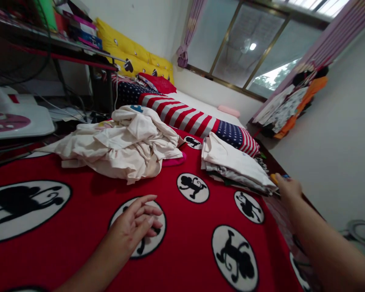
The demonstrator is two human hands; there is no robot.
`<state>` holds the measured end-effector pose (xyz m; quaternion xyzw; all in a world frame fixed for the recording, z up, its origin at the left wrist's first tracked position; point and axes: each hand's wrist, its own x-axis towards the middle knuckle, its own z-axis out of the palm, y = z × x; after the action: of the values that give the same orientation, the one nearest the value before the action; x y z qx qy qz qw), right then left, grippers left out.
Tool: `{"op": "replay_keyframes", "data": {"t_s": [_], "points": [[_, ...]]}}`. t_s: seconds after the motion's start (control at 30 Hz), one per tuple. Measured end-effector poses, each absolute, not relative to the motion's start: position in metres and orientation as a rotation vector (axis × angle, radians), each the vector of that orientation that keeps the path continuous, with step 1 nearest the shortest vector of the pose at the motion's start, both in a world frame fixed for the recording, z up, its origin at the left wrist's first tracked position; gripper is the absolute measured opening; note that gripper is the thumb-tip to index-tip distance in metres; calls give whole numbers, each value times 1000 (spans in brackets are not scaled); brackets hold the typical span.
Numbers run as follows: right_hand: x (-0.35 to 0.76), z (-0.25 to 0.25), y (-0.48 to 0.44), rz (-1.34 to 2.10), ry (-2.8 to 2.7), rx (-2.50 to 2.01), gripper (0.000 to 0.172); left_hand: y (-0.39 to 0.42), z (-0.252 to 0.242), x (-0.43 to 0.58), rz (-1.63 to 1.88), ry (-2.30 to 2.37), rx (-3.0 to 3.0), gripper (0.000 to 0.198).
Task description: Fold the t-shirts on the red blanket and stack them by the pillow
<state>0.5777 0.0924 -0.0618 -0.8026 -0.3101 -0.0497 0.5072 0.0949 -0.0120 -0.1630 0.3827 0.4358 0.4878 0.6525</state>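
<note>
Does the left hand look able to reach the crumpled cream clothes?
Probably yes: the left hand is over the red monkey-print blanket, with nothing visible between it and the crumpled cream clothes.

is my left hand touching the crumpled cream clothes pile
Apart. The head view shows a band of red blanket between the left hand and the crumpled cream clothes.

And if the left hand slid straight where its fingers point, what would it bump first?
Probably the folded stack of white clothes. The left hand would cross the red blanket first, but depth is hard to judge here.
</note>
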Motion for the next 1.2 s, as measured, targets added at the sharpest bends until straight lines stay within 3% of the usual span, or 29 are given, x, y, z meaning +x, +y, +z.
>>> {"op": "replay_keyframes", "data": {"t_s": [0.23,0.47,0.7,0.9,1.2], "points": [[538,-106,38,-161,-744,-1914,45,-11,-166,96,1115,918,1012,54],[434,-140,-37,37,-918,-1674,51,-10,-171,97,1177,832,1193,44],[343,-171,-88,271,-1000,-1495,36,-19,-169,99,1222,907,1554,25],[328,-170,-107,208,-1132,-1503,19,-26,-167,99,1248,911,1809,14],[333,-172,-104,134,-1292,-1544,23,-26,-166,96,1224,971,2038,18]]}}
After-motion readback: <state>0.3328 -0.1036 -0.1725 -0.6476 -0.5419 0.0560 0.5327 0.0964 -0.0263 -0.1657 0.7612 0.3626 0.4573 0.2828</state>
